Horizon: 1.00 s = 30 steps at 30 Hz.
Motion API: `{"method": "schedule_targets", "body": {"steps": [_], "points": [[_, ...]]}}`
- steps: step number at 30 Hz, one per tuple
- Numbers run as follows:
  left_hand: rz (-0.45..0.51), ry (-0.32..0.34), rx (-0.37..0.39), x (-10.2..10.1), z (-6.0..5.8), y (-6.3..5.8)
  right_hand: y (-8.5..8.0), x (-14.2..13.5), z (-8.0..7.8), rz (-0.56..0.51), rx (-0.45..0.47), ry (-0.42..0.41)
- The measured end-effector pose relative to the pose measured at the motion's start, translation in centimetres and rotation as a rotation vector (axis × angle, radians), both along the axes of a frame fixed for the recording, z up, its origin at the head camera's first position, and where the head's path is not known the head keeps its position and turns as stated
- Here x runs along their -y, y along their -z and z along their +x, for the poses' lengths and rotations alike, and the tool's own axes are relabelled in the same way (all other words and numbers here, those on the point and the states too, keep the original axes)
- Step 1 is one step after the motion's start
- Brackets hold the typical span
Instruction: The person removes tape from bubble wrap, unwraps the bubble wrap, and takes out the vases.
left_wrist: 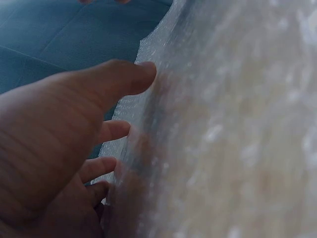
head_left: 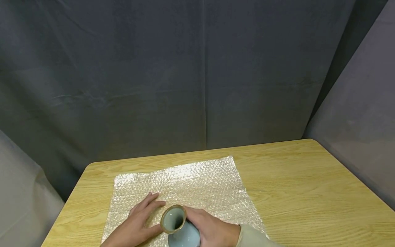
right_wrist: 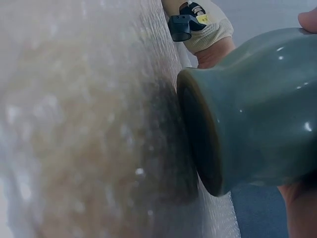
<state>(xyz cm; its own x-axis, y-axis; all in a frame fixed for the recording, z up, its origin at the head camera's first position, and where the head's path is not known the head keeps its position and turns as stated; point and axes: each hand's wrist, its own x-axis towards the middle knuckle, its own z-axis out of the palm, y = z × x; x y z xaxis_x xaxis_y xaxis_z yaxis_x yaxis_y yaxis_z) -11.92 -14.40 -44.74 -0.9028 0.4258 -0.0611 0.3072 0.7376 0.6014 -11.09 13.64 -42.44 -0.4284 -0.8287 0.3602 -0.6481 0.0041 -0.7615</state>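
Observation:
A pale blue-green glazed vase with a brown rim stands at the near side of a bubble wrap sheet. My right hand grips the vase's body from the right. In the right wrist view the foot of the vase is at the bubble wrap's surface; whether it rests fully there I cannot tell. To the left of the vase, my left hand lies over the sheet with fingers extended and spread. Its fingertips touch the bubble wrap in the left wrist view, and it holds nothing.
The sheet lies spread on a light wood-grain table with rounded far corners. Behind the table hangs a dark grey curtain, with lighter fabric at both sides. A small camera is strapped to the left wrist.

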Motion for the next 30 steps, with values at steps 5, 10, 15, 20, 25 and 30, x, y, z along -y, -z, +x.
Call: {"method": "schedule_targets", "body": {"steps": [5,10,15,20,25,30], "points": [[-0.003,-0.001,-0.007,-0.04,0.05,-0.03,0.03,0.01,0.05,0.001,-0.036,0.012],[0.000,0.001,-0.012,-0.06,0.04,-0.02,-0.07,0.03,0.15,0.013,-0.046,0.029],[-0.006,0.002,-0.025,-0.02,0.03,0.12,-0.18,-0.03,0.16,0.022,-0.027,0.022],[-0.009,0.002,-0.029,-0.03,0.01,0.16,-0.24,-0.08,0.08,0.018,0.008,-0.005],[-0.006,0.000,-0.024,0.01,0.00,0.16,-0.20,-0.12,0.04,0.028,-0.005,0.003],[-0.004,-0.004,-0.027,-0.04,0.05,0.21,-0.20,-0.26,0.04,0.038,-0.010,0.009]]}}
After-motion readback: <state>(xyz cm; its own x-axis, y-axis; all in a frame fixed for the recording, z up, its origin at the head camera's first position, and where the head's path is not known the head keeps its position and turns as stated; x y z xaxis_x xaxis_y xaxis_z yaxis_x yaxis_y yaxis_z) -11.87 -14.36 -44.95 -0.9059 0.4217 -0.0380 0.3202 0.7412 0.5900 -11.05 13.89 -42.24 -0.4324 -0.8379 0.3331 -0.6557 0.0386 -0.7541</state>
